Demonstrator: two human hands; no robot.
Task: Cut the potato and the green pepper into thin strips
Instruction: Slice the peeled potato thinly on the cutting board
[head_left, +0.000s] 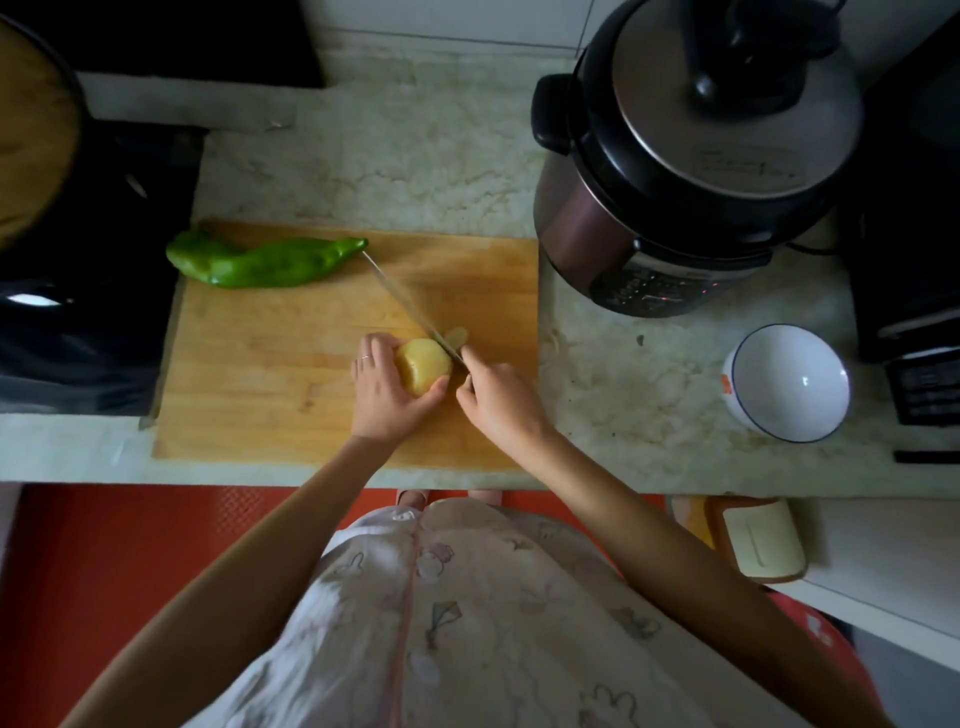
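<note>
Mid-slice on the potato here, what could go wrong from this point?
The left hand grips the potato with its thumb right beside the knife blade; a slip could nick it. The potato looks rounded and may roll under the cut. The knife tip reaches almost to the green pepper at the far left corner of the cutting board; a long stroke might nudge it.

One board (260, 364). On the board: one potato (423, 366), one slice (458, 335), one pepper (260, 262) and one knife (405, 304). Right of the board: one cooker (691, 156) and one bowl (787, 382).
</note>
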